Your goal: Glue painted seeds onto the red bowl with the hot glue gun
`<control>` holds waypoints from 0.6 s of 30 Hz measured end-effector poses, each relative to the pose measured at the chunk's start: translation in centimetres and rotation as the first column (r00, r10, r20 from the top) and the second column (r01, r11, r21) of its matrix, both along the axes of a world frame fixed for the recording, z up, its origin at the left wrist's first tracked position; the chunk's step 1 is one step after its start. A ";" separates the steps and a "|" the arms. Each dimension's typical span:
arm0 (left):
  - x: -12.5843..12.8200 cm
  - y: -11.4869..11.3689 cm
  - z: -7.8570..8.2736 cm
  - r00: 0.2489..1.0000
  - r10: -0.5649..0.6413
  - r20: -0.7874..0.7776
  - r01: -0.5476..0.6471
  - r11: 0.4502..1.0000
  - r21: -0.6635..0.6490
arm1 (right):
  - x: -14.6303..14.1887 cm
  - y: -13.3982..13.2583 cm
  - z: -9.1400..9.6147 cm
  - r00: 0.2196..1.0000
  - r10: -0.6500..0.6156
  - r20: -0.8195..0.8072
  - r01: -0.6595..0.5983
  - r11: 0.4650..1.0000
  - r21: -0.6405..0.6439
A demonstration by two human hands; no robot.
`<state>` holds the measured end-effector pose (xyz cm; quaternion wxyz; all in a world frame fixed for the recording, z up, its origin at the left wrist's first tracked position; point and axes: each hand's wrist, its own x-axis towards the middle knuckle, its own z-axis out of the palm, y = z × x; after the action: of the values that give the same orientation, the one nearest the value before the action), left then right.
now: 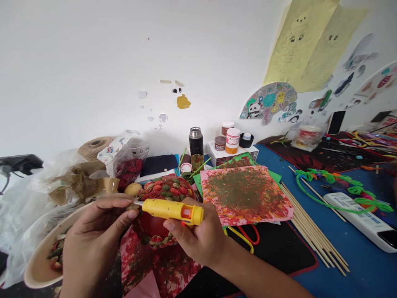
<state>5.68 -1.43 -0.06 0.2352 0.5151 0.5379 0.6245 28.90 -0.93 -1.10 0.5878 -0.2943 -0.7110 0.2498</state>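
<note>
My right hand [198, 238] grips a yellow glue gun [172, 209] with an orange trigger, its metal nozzle pointing left. My left hand [96, 234] pinches a small dark shell piece [132, 205] right at the nozzle tip. Just behind both hands stands a red rounded object covered in red and green painted shells [166, 190]. Under my hands lies red and pink painted paper [161, 269].
A beige bowl with painted shells [40, 265] sits at the left. A splattered pink sheet [245, 194], wooden sticks [313, 223], a white power strip [362, 219], paint jars [232, 140], a black flask [196, 140], a twine spool [94, 147] and plastic bags surround the work spot.
</note>
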 end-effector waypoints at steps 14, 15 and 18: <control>0.0 0.3 1.9 0.969 0.205 0.137 -0.208 0.978 0.006 | 0.0 -0.2 -0.3 0.979 0.083 -0.188 -0.111 0.984 -0.140; -0.1 0.3 1.9 0.965 0.221 0.139 -0.224 0.975 0.000 | 0.0 -0.2 -0.3 0.973 0.097 -0.209 -0.133 0.977 -0.167; 0.0 0.2 1.7 0.960 0.249 0.129 -0.250 0.968 -0.005 | -0.1 -0.2 -0.5 0.948 0.132 -0.289 -0.211 0.943 -0.259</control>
<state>5.65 -1.20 1.65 0.1858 0.4034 0.5787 0.6840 28.79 -1.10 -1.58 0.6051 -0.2765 -0.6044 0.4383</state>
